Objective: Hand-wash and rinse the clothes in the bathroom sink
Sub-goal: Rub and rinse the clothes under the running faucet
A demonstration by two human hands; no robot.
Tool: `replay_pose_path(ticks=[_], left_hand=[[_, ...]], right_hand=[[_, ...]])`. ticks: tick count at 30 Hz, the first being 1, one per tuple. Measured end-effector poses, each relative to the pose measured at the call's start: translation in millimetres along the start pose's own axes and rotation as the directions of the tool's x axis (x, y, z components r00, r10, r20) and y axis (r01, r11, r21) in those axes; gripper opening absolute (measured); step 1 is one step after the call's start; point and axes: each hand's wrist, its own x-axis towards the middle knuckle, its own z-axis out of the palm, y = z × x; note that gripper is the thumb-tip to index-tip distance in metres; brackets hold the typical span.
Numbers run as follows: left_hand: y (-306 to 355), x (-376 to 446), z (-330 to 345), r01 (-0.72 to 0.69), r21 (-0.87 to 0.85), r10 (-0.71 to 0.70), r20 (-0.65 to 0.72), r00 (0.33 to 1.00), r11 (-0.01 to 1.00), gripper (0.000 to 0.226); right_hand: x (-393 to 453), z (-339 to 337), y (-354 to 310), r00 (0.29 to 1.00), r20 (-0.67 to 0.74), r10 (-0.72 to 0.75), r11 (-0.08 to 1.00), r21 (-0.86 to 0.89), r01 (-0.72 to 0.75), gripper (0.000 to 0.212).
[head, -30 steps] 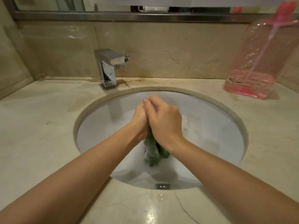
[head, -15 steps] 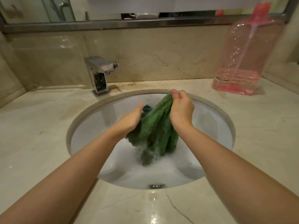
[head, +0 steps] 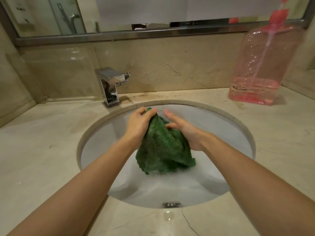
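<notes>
A wet green fleecy cloth (head: 162,150) hangs over the white oval sink (head: 221,126), its lower edge dipping into soapy water. My left hand (head: 138,121) pinches the cloth's top corner and holds it up near the sink's far rim. My right hand (head: 184,130) lies against the cloth's right side with its fingers stretched out and the thumb pressed on the fabric.
A square chrome tap (head: 110,86) stands behind the sink at the left. A large pink pump bottle (head: 265,65) with a little liquid stands on the marble counter (head: 42,142) at the back right. A mirror (head: 119,12) runs along the wall above.
One second ago both hands squeezed the bunched cloth together. They then pulled it open, and the top corner passed from my right hand to my left.
</notes>
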Motion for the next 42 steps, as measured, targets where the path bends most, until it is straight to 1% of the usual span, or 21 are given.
replay_pose_path(ticks=[2, 3, 5, 6, 8, 10, 12, 14, 15, 17, 19, 21, 24, 28, 31, 32, 34, 35, 38, 39, 42], left_hand=[[0.9, -1.6, 1.0, 0.014, -0.041, -0.015, -0.001, 1.0, 0.999, 0.025], [1.6, -1.3, 1.2, 0.046, -0.058, -0.047, -0.019, 0.999, 0.997, 0.028], [2.6, 1.9, 1.1, 0.138, -0.099, -0.147, -0.083, 0.986, 0.985, 0.04], [2.4, 4.3, 0.0, 0.179, -0.11, -0.19, -0.102, 0.976, 0.978, 0.045], [2.2, 5.4, -1.8, 0.228, -0.065, -0.233, -0.095, 0.968, 0.971, 0.043], [-1.4, 4.4, -0.7, 0.25, 0.051, -0.248, -0.04, 0.968, 0.967, 0.039], [-2.4, 2.3, 1.6, 0.244, 0.106, -0.244, -0.016, 0.97, 0.964, 0.036], [0.2, -0.2, 3.6, 0.227, 0.045, -0.226, -0.012, 0.974, 0.973, 0.031], [1.5, -0.9, 5.2, 0.22, -0.012, -0.22, -0.022, 0.975, 0.975, 0.026], [1.5, -2.4, 12.0, 0.238, -0.121, -0.241, -0.015, 0.97, 0.964, 0.023], [-2.0, -9.4, 22.7, 0.248, -0.181, -0.245, 0.041, 0.969, 0.952, 0.03], [-6.3, -14.6, 32.3, 0.223, -0.208, -0.219, 0.044, 0.975, 0.952, 0.037], [-4.3, -18.7, 34.3, 0.222, -0.234, -0.231, -0.009, 0.973, 0.947, 0.033], [-1.5, -19.9, 29.0, 0.19, -0.21, -0.206, -0.058, 0.977, 0.959, 0.031], [4.6, -23.3, 29.9, 0.234, -0.21, -0.248, -0.041, 0.968, 0.949, 0.027], [6.5, -23.2, 29.2, 0.22, -0.187, -0.231, -0.042, 0.972, 0.958, 0.029], [8.0, -23.7, 26.1, 0.184, -0.158, -0.19, -0.025, 0.982, 0.97, 0.038], [7.6, -24.3, 25.7, 0.185, -0.148, -0.189, -0.012, 0.982, 0.971, 0.04], [5.0, -28.4, 28.7, 0.219, -0.195, -0.221, 0.012, 0.975, 0.956, 0.033], [3.3, -27.9, 28.3, 0.22, -0.209, -0.222, 0.013, 0.975, 0.953, 0.033], [2.9, -22.8, 22.5, 0.215, -0.241, -0.213, 0.033, 0.976, 0.946, 0.04]], right_hand=[[1.0, 2.5, 2.9, 0.993, 0.115, -0.028, 0.998, -0.046, 0.033, 0.065], [1.5, 2.9, 3.5, 0.993, 0.106, -0.06, 0.996, -0.063, 0.067, 0.058], [1.1, 2.5, 1.2, 0.99, -0.005, -0.143, 0.99, -0.022, 0.143, 0.044], [0.4, 2.0, -0.6, 0.983, -0.079, -0.167, 0.985, 0.04, 0.171, 0.043], [-0.6, 1.4, -2.4, 0.95, -0.245, -0.195, 0.962, 0.14, 0.234, 0.047], [2.6, 1.1, -1.8, 0.883, -0.42, -0.209, 0.947, 0.138, 0.29, 0.049], [4.2, 2.1, -0.9, 0.782, -0.588, -0.206, 0.931, 0.128, 0.342, 0.055], [1.7, 2.1, -3.2, 0.685, -0.687, -0.244, 0.91, 0.082, 0.406, 0.065], [-1.5, 4.7, -4.7, 0.643, -0.711, -0.285, 0.899, 0.034, 0.437, 0.065], [-8.1, 18.7, -6.7, 0.589, -0.715, -0.376, 0.883, -0.084, 0.462, 0.057], [-12.6, 40.4, -6.6, 0.56, -0.673, -0.483, 0.861, -0.247, 0.445, 0.054], [-9.3, 54.9, -5.0, 0.526, -0.651, -0.547, 0.834, -0.371, 0.409, 0.051], [-2.9, 57.0, -9.2, 0.584, -0.657, -0.476, 0.879, -0.362, 0.309, 0.041], [-10.4, 65.8, -4.7, 0.556, -0.576, -0.599, 0.801, -0.435, 0.412, 0.04], [-4.7, 60.7, -6.8, 0.587, -0.607, -0.536, 0.843, -0.428, 0.327, 0.047], [-4.1, 61.0, -6.7, 0.575, -0.613, -0.543, 0.838, -0.438, 0.325, 0.048], [-5.8, 67.2, -5.1, 0.537, -0.564, -0.627, 0.777, -0.493, 0.391, 0.048], [-6.1, 68.1, -4.9, 0.535, -0.536, -0.653, 0.756, -0.502, 0.42, 0.047], [-1.7, 57.1, -7.1, 0.562, -0.589, -0.581, 0.812, -0.472, 0.344, 0.048], [-1.8, 56.0, -6.4, 0.548, -0.605, -0.577, 0.815, -0.476, 0.332, 0.05], [-8.2, 68.1, -3.0, 0.498, -0.497, -0.71, 0.7, -0.577, 0.422, 0.05]])
